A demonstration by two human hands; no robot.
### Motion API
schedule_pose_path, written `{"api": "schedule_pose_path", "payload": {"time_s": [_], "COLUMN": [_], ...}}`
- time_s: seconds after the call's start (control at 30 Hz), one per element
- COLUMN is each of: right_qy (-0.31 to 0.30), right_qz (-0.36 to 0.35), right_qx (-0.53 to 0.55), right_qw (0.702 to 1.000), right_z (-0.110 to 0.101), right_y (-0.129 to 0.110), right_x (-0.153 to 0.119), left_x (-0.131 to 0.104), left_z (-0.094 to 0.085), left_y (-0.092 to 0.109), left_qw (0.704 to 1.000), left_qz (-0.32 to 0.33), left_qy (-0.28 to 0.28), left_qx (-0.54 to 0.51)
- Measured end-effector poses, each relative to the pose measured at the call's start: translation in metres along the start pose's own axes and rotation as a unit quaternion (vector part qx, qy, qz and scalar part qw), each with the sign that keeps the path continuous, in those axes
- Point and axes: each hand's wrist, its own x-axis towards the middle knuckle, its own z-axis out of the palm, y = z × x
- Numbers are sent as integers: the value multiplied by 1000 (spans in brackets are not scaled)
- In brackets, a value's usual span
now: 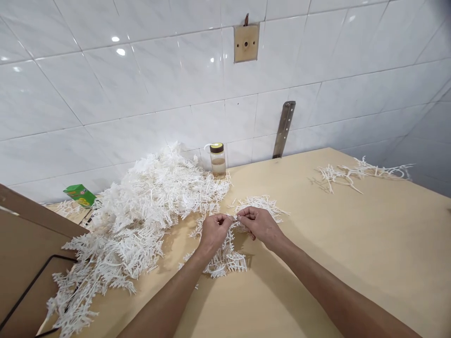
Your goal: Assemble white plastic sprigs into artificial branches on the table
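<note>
Over the middle of the table, my left hand (pixel 214 230) pinches a small white branched piece (pixel 235 218) between thumb and finger. My right hand (pixel 259 225) pinches the same spot from the other side, the fingertips of both hands nearly touching. Beneath and in front of my hands lies a small cluster of white branched pieces (pixel 227 260). Just behind my right hand is another small pile (pixel 262 204) of them. A large heap of white branched pieces (pixel 141 211) spreads over the left side of the table.
A lidded bottle (pixel 218 162) stands by the tiled wall. A green box (pixel 80 195) sits behind the heap, and a brown board (pixel 31 249) is at the far left. More white strands (pixel 347 173) lie at the back right of the table (pixel 369 244). A metal bracket (pixel 283 130) rises against the wall.
</note>
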Motion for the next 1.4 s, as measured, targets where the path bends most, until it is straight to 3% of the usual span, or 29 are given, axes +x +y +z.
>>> {"api": "schedule_pose_path", "payload": {"time_s": [0.1,0.33,0.63,0.87,1.4], "right_qy": [2,-57,22,-19,-13], "right_qz": [1,-5,2,12,-39], "right_qx": [6,24,-29,-67,-80], "right_qw": [1000,998,999,998,996], "right_z": [1,1,4,1,0], "right_y": [2,13,-3,2,3], "right_x": [3,-1,-13,-14,-15], "left_x": [3,1,0,1,-3], "left_z": [0,-5,-4,-3,-2], "left_y": [0,-2,-8,-14,-9], "left_qw": [1000,999,999,998,998], "left_qz": [5,-22,4,29,26], "left_qy": [1,-16,-37,-11,-34], "left_qx": [-2,-36,-36,-47,-39]}}
